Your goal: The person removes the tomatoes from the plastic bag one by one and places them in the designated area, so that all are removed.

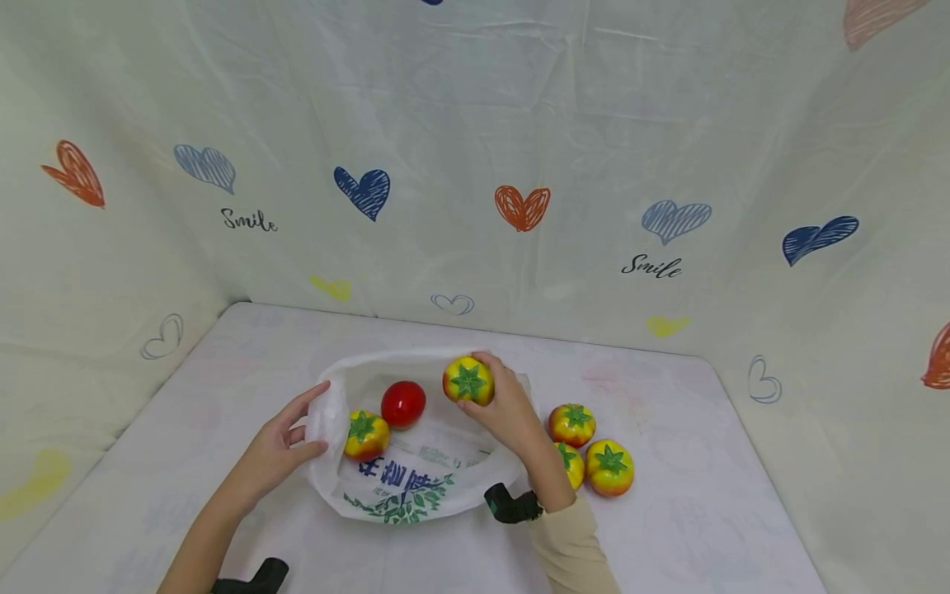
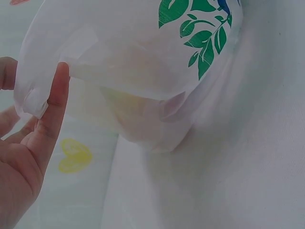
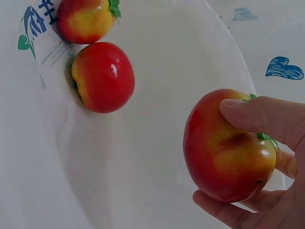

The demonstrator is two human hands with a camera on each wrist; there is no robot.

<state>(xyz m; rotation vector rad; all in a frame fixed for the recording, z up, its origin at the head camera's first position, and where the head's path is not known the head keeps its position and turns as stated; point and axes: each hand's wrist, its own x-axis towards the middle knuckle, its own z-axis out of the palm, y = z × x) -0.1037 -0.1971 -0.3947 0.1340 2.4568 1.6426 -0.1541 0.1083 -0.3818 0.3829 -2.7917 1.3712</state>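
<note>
A white plastic bag [image 1: 326, 487] with green leaf print lies on the table with its mouth spread wide. My left hand [image 1: 278, 454] pinches the bag's left rim; in the left wrist view the thin plastic [image 2: 33, 90] passes between the fingers. Over the bag's right part, my right hand [image 1: 512, 412] grips a red-and-yellow tomato [image 1: 468, 380] with a green star-shaped top. Its thumb presses the side of that tomato [image 3: 228, 148] in the right wrist view. Inside the bag lie two more, a tomato showing its red side [image 1: 403, 404] and one green top up [image 1: 367, 436].
Right of the bag, three tomatoes sit close together: one at the back [image 1: 571, 425], one at front right [image 1: 609, 468] and one partly behind the right forearm [image 1: 570, 466]. A white curtain [image 1: 579, 107] with printed hearts stands behind the pale table [image 1: 683, 429].
</note>
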